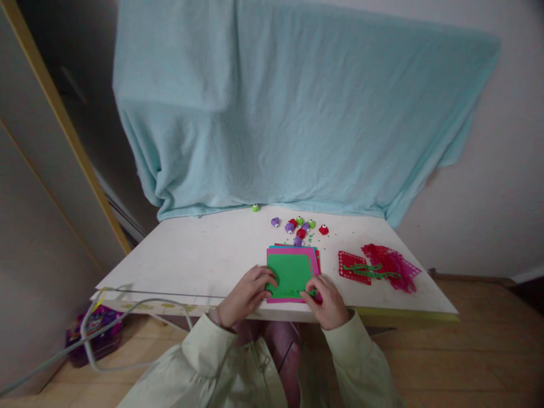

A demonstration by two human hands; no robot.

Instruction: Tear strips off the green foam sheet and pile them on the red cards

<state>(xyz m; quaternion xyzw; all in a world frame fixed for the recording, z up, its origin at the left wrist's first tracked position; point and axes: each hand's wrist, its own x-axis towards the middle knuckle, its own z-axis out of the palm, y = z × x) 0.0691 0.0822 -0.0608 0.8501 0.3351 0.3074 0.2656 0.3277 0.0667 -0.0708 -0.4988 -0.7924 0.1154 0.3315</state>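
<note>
At the near edge of the white table [191, 255], the left hand [246, 294] curls over the green paper sheet [290, 273], pinning it flat on the coloured stack, while the right hand [325, 300] pinches its lower corner (fingers closed); small craft punches [297, 225] sit well beyond.

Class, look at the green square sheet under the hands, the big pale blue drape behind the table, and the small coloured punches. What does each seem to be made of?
Green square sheet: probably matte craft paper or thin foam; flat, crisp edges, no shine. Pale blue drape: soft fabric, maybe fleece; it hangs in folds. Small coloured punches: likely plastic; bright solid colours, too small to confirm.
</note>
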